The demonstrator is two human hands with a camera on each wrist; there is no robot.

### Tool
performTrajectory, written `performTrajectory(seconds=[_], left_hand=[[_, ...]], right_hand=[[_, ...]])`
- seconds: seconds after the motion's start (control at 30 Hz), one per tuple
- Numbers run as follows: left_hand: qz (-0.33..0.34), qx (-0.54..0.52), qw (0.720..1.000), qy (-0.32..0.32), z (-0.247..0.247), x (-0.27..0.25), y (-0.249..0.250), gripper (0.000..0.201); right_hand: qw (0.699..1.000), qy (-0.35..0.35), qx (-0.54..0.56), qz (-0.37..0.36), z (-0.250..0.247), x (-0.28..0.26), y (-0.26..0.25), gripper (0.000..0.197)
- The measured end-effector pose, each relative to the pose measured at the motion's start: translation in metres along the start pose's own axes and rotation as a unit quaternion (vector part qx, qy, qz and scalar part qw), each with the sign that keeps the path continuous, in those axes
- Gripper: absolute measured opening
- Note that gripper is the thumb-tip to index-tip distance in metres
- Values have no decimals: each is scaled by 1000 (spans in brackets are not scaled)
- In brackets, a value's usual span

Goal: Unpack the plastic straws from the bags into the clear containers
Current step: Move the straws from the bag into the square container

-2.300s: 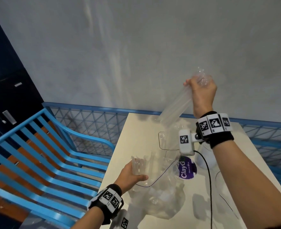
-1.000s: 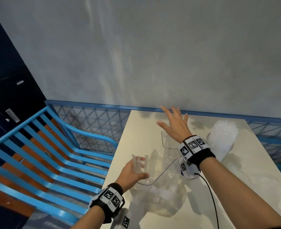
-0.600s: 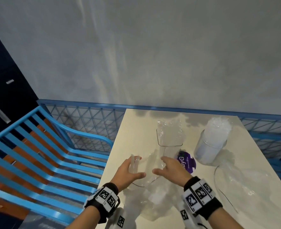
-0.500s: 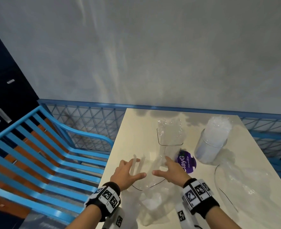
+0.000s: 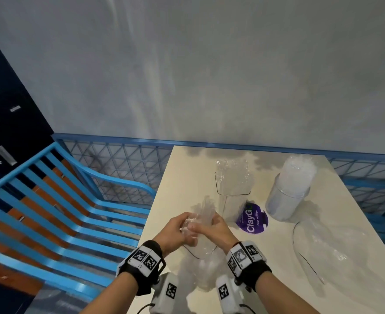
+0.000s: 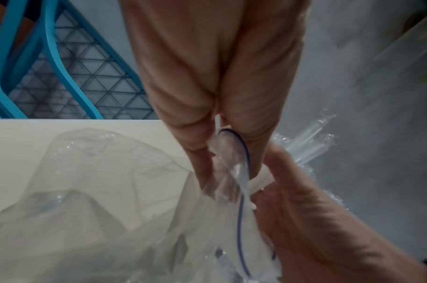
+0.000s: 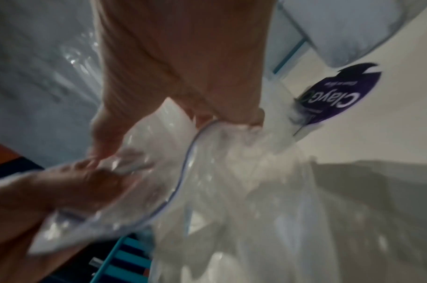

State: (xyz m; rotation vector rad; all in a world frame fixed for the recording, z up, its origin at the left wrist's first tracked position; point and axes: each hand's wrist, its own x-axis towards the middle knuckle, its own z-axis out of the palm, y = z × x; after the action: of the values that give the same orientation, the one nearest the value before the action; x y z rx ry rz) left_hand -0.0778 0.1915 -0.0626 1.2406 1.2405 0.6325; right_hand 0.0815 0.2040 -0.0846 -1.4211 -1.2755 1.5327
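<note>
A clear zip bag of straws [image 5: 200, 252] stands at the table's near left edge. My left hand [image 5: 175, 231] and right hand [image 5: 214, 230] meet at its mouth, and both grip the plastic there. Clear straws [image 5: 206, 208] stick up between the hands. In the left wrist view my left fingers [image 6: 202, 145] pinch the bag's blue-lined rim [image 6: 244, 157], with the right hand [image 6: 316, 220] holding beside them. Behind stands a square clear container [image 5: 232, 186] holding straws. A round clear container [image 5: 287, 196] to its right is packed with white straws.
A crumpled clear bag [image 5: 336, 241] lies at the table's right. A purple round sticker [image 5: 252, 220] is on the cream table [image 5: 187, 173]. A blue slatted bench [image 5: 51, 211] stands to the left, and a blue mesh rail [image 5: 123, 159] runs along the grey wall.
My right hand left a bundle of straws in the square container and came back down to the bag. Both hands have closed on the bag's mouth, and straws now stick up between them.
</note>
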Motion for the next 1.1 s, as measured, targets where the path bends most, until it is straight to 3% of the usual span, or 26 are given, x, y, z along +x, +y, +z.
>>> performTrajectory(seconds=[0.07,0.13,0.2,0.3,0.37,0.5,0.7,0.87,0.93,1.0,1.1], left_hand=[[8,-19,1000,4,2,0,4,51],[3,-55,998,24,1,1,9,42],[-12,-88,995,44,-3,3,12,39],[-26,-82,994,66,-10,4,15,37],[-39,-78,993,74,-12,3,14,38],[-65,-96,990,79,-7,4,11,33],[-93,-96,987,85,7,7,18,31],[-164,-29,984,58,13,7,16,23],[-192,25,981,21,11,4,14,49],[-193,55,980,8,6,5,9,77],[-160,10,984,71,-12,-2,-3,73]], right_hand=[[996,82,24,-16,4,3,-6,42],[991,129,16,-19,0,5,-13,47],[989,145,-6,-28,-10,3,-22,51],[981,174,44,-73,-34,-2,-42,26],[972,205,67,-96,-53,-6,-59,23],[965,212,52,-145,-77,-21,-100,11],[921,271,186,-209,-112,-22,-154,12],[942,262,118,-176,-123,9,-172,3],[938,286,103,-166,-123,22,-177,14],[921,324,106,-188,-123,30,-182,10],[899,366,93,-222,-117,37,-183,9]])
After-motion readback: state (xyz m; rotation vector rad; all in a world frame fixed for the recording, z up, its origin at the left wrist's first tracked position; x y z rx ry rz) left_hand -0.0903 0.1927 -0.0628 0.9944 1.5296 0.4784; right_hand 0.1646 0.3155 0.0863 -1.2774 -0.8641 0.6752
